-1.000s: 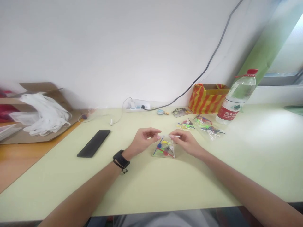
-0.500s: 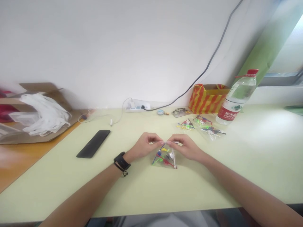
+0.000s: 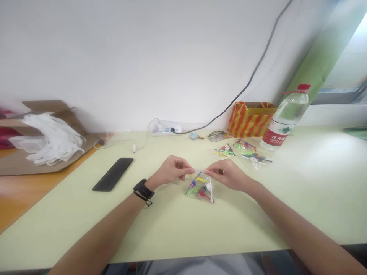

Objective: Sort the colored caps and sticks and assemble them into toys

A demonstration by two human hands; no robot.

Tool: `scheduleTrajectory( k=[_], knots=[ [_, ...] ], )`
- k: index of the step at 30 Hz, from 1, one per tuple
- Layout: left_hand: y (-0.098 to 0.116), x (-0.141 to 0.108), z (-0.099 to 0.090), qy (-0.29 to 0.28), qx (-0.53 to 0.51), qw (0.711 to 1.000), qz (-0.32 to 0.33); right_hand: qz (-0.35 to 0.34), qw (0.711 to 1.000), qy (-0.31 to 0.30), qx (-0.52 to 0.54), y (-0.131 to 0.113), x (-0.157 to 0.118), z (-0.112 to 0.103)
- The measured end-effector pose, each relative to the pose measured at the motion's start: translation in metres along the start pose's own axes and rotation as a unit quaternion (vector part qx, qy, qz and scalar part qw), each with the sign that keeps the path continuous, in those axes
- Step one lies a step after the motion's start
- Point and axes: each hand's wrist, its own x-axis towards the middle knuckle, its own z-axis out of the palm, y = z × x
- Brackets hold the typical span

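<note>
A clear plastic bag (image 3: 204,188) with small coloured plastic pieces inside, some stick-shaped in blue, red, green and white, hangs between my hands just over the table. My left hand (image 3: 175,170) pinches the top edge of the bag at its left corner, thumb against fingers. At the right end of the same edge, my right hand (image 3: 227,175) grips with thumb and forefinger. The top edge stretches straight between the two pinches. A black watch (image 3: 143,190) is on my left wrist.
Similar bags of coloured pieces (image 3: 245,151) lie behind my right hand, near a water bottle (image 3: 279,122) and a striped bag (image 3: 250,120). A black phone-like slab (image 3: 113,174) rests at left. Against the wall is a power strip (image 3: 166,129); a cardboard box (image 3: 54,105) holds white straps.
My hands have moved apart along the bag's top edge, the left one to the left and the right one slightly right. The edge between them is now pulled wider.
</note>
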Motion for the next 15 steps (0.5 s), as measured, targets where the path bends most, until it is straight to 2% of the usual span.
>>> scheduleTrajectory(
  k=[7, 9, 12, 13, 15],
  knots=[
    [-0.01, 0.002, -0.002, -0.02, 0.005, 1.0, 0.003, -0.042, 0.991, 0.053, -0.115, 0.005, -0.006, -0.01],
    [-0.017, 0.002, -0.003, -0.002, 0.037, 0.999, 0.007, -0.062, 0.984, 0.09, -0.143, 0.007, -0.008, -0.014],
    [-0.027, 0.002, -0.002, 0.048, 0.138, 0.989, 0.034, -0.108, 0.966, 0.143, -0.184, 0.008, -0.011, -0.015],
    [-0.03, 0.002, -0.001, 0.061, 0.17, 0.983, 0.042, -0.125, 0.959, 0.149, -0.206, 0.006, -0.012, -0.012],
    [-0.034, 0.002, 0.001, 0.07, 0.212, 0.973, 0.05, -0.163, 0.943, 0.12, -0.265, -0.002, -0.016, 0.0]
  ],
)
